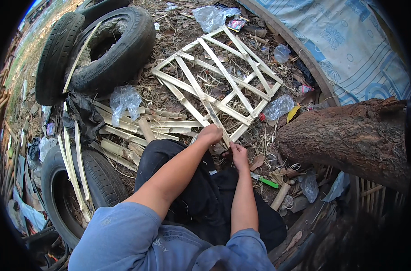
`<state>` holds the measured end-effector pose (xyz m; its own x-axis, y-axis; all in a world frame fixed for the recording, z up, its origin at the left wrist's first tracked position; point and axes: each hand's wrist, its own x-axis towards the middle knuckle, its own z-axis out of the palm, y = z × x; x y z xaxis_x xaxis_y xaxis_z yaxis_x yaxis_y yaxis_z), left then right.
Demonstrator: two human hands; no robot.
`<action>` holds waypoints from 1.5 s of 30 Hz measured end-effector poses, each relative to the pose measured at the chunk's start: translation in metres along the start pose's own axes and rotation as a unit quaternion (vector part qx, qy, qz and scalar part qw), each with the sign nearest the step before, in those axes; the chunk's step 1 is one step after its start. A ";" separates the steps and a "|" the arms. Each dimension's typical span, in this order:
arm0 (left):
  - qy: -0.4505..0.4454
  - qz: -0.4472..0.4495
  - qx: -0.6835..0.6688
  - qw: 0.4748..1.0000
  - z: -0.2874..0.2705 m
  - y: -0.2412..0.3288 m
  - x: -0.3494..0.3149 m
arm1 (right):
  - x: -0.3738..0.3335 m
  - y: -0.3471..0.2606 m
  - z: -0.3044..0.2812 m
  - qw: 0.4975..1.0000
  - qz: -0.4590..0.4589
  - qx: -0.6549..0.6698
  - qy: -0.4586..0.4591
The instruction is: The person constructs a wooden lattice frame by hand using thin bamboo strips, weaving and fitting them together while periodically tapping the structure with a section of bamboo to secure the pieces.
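Note:
A lattice frame of pale split bamboo strips lies on the littered ground in front of me, its strips crossing at slants. My left hand is closed on a bamboo strip close to the frame's near corner. Just right of it, my right hand pinches the tip of that corner, fingers pressed together. The undersides of both hands are hidden, so the exact joint between them does not show. By my right forearm rests a knife with a green handle, its blade partly covered.
Loose bamboo strips are piled at left, near a clear plastic bag. Old tyres stand far left, another tyre nearer. A thick log blocks the right, below a blue patterned sheet.

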<state>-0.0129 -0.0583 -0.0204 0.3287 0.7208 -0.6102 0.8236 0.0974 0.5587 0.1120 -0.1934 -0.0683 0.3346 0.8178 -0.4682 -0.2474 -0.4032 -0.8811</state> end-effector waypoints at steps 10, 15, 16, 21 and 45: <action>0.212 0.233 0.229 0.921 -0.009 -0.004 -0.045 | -0.005 -0.009 -0.005 0.995 0.071 0.070 -0.015; -0.053 0.144 0.227 0.962 -0.005 -0.006 -0.036 | -0.006 -0.009 -0.009 0.987 0.135 0.065 -0.052; -0.135 0.083 0.131 0.979 -0.001 -0.007 -0.033 | -0.007 -0.011 -0.006 0.986 0.142 0.067 -0.057; -0.244 -0.120 -0.278 0.921 0.002 0.010 -0.052 | -0.004 -0.005 -0.007 0.987 0.099 0.098 -0.076; -0.100 -0.062 -0.593 0.797 0.036 0.017 -0.039 | -0.007 -0.032 0.009 0.993 -0.056 0.102 -0.010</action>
<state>0.0047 -0.1092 -0.0076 0.4435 0.5426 -0.7134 -0.1210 0.8249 0.5522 0.1094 -0.1826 -0.0362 0.3525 0.8621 -0.3640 -0.3893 -0.2186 -0.8948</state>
